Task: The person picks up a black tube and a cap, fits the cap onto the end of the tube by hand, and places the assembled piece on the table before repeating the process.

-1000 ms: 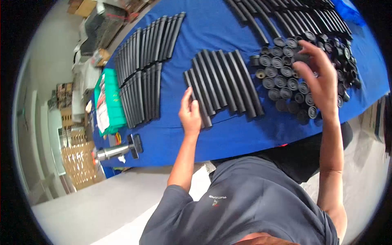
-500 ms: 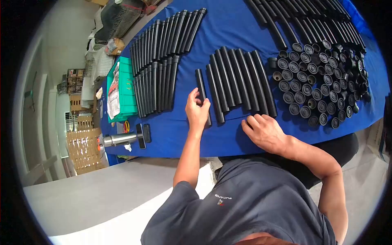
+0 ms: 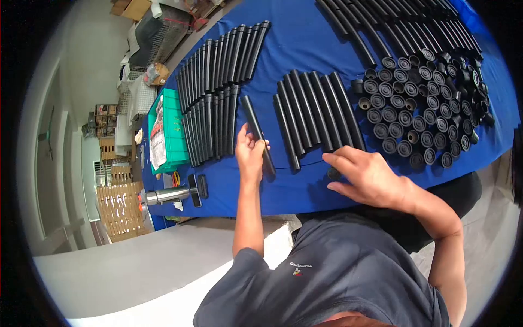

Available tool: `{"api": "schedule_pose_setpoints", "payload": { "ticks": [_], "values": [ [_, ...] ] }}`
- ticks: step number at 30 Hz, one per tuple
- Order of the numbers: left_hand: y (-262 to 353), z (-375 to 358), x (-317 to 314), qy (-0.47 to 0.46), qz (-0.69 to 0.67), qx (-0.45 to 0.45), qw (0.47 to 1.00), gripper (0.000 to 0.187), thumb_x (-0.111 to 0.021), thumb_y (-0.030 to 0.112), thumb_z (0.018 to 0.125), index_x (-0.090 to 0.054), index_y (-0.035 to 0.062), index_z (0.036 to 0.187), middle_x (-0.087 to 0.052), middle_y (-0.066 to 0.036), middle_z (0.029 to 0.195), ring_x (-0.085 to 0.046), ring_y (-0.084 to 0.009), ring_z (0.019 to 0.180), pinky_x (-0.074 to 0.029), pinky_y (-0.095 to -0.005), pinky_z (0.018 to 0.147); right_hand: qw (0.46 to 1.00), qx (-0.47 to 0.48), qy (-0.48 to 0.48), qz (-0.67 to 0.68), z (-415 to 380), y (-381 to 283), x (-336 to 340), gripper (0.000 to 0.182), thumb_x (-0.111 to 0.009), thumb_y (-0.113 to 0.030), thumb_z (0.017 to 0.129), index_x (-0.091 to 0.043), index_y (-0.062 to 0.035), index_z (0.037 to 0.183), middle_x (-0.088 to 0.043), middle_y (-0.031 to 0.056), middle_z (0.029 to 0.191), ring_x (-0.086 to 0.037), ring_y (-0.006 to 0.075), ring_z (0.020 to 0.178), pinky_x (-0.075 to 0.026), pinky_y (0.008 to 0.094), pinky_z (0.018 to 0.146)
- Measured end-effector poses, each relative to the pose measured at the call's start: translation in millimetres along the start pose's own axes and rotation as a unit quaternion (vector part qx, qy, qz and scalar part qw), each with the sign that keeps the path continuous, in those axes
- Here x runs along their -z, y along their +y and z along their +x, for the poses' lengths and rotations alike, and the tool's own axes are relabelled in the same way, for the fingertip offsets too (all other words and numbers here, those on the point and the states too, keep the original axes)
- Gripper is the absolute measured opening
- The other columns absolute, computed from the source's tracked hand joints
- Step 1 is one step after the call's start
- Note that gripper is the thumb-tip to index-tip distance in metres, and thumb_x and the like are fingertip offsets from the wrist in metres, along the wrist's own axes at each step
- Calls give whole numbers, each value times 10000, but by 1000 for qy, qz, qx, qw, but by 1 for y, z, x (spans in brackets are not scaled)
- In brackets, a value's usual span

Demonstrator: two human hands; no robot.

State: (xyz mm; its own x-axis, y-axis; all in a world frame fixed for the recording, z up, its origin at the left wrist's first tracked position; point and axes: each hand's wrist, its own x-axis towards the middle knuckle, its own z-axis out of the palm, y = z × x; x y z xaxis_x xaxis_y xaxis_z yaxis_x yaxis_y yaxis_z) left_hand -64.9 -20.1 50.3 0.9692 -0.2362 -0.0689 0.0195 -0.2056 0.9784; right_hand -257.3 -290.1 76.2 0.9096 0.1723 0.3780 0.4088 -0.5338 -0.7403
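My left hand (image 3: 250,155) is closed around a black tube (image 3: 251,117), which tilts with its upper end toward the far left. To its right, a row of several similar black tubes (image 3: 313,114) lies on the blue cloth. My right hand (image 3: 368,177) hovers at the near end of that row, thumb and fingers apart. Between its thumb and fingertips a small dark round piece (image 3: 333,174), apparently a cap, shows on the cloth. Part of it is hidden by the hand.
Many round black caps (image 3: 404,117) crowd the right side, with more tubes (image 3: 414,27) behind them. Tubes with collared ends (image 3: 215,117) lie at the left. Beyond are a green crate (image 3: 175,136), a steel cylinder (image 3: 166,195) and a phone-like black object (image 3: 202,186).
My left hand has lifted the tube and carried it left, away from the row. My right hand has opened from curled fingers, uncovering the small dark piece.
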Motion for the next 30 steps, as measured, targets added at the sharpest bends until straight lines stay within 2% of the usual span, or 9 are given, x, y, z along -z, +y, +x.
{"api": "schedule_pose_setpoints", "payload": {
  "ticks": [5, 8, 13, 15, 19, 23, 26, 28, 30],
  "values": [
    [43, -64, -24, -217, -48, 53, 974, 472, -669, -24, 765, -608, -38, 1233, -648, -86, 911, -640, -176, 769, -519, -304, 693, 906, -182, -67, 376, -16, 19, 4, 821, -863, -211, 826, -465, -56, 1527, -641, 69, 997, -579, 113, 716, -516, 310, 649],
    [53, -84, -41, -371, 13, 135, 919, 315, -705, 7, 817, -671, -16, 1129, -672, -19, 853, -621, -88, 745, -478, -232, 682, 906, -153, -130, 373, -20, 25, 0, 829, -847, -282, 844, -445, -9, 1515, -652, 117, 907, -626, 186, 743, -523, 348, 681],
    [38, -80, -57, -521, 136, 79, 839, 371, -791, 154, 869, -662, -40, 1158, -700, -42, 947, -656, -111, 867, -516, -259, 794, 940, -67, -73, 327, -31, 25, -13, 709, -813, -231, 853, -516, -28, 1464, -698, 133, 944, -681, 277, 799, -546, 388, 720],
    [37, -84, -67, -491, 91, 105, 860, 389, -809, 153, 867, -660, -38, 1171, -703, -55, 1018, -660, -125, 940, -518, -278, 849, 941, -10, -40, 337, -31, 27, -11, 570, -791, -201, 887, -597, -23, 1393, -732, 149, 1043, -715, 291, 859, -576, 389, 762],
    [32, -87, -65, -414, 90, 145, 894, 425, -830, 43, 844, -616, -18, 1206, -688, -39, 1082, -644, -120, 990, -506, -290, 889, 925, -129, -62, 352, -36, 33, -10, 376, -787, -186, 888, -705, 21, 1191, -765, 176, 1030, -736, 276, 903, -582, 391, 768],
    [21, -85, -51, -420, 28, 195, 886, 384, -831, 134, 868, -617, -1, 1156, -683, -66, 1008, -650, -143, 905, -515, -300, 819, 923, -143, -103, 342, -34, 34, 2, 525, -796, -227, 882, -629, 42, 1302, -738, 175, 1025, -725, 291, 882, -588, 389, 764],
    [34, -101, -64, -313, -236, 159, 906, 463, -816, 302, 896, -603, 3, 1178, -682, -121, 949, -668, -215, 841, -534, -344, 785, 934, -102, -92, 329, -33, 31, 2, 694, -810, -280, 870, -529, 46, 1413, -701, 174, 1026, -713, 291, 859, -589, 386, 757],
    [43, -100, -64, -187, -446, 127, 866, 413, -620, 378, 1029, -569, 88, 1319, -653, -75, 1162, -626, -261, 1121, -510, -491, 1015, 956, -52, -79, 278, -38, 30, -6, 800, -820, -313, 859, -458, 46, 1475, -675, 169, 1026, -705, 283, 846, -588, 384, 749],
    [48, -104, -65, -203, -410, 122, 881, 380, -594, 343, 1045, -570, 108, 1343, -633, -81, 1312, -568, -289, 1301, -433, -542, 1133, 957, -31, -67, 281, -39, 28, -16, 816, -825, -343, 859, -453, 9, 1494, -674, 171, 1032, -702, 277, 815, -587, 385, 732]
  ]
}}
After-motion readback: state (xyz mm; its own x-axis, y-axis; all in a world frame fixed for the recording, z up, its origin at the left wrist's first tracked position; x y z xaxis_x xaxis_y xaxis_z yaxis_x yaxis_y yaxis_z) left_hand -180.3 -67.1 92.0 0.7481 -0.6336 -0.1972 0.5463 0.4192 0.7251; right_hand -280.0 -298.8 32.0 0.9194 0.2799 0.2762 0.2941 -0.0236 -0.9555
